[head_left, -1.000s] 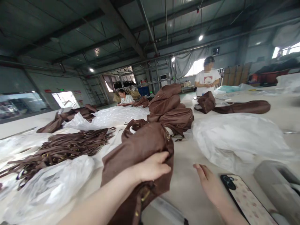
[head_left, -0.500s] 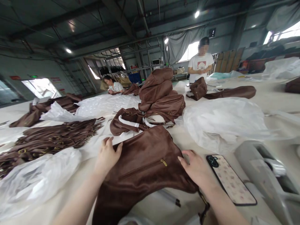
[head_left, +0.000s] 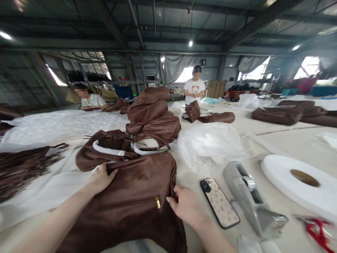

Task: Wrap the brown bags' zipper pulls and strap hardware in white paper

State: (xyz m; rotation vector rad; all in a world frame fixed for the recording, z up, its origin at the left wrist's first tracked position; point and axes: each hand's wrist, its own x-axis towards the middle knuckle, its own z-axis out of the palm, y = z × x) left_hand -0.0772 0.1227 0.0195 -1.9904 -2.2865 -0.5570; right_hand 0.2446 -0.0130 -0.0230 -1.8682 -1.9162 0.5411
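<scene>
A brown leather bag (head_left: 131, 182) lies flat before me, its brass-pulled zipper (head_left: 157, 202) facing up. My left hand (head_left: 101, 180) is at its upper left corner, thumb on the leather and fingers round the edge. At the right side, my right hand (head_left: 185, 203) has that edge between thumb and curled fingers. Just beyond is another brown bag (head_left: 91, 149), its handles (head_left: 109, 149) wrapped in white. Behind it rises a stack of brown bags (head_left: 151, 109). The near end of the bag runs out of view.
A phone (head_left: 219, 203), a grey tape dispenser (head_left: 250, 196), a white roll (head_left: 279, 172) and red-handled scissors (head_left: 318, 232) lie to the right. Clear plastic (head_left: 210, 144) sits beyond them. Brown straps (head_left: 28, 168) are heaped at left. Two people (head_left: 195, 86) are across the table.
My view has turned right, bringing the white roll and scissors into sight. The bag sits lower in view, with both hands still at its edges.
</scene>
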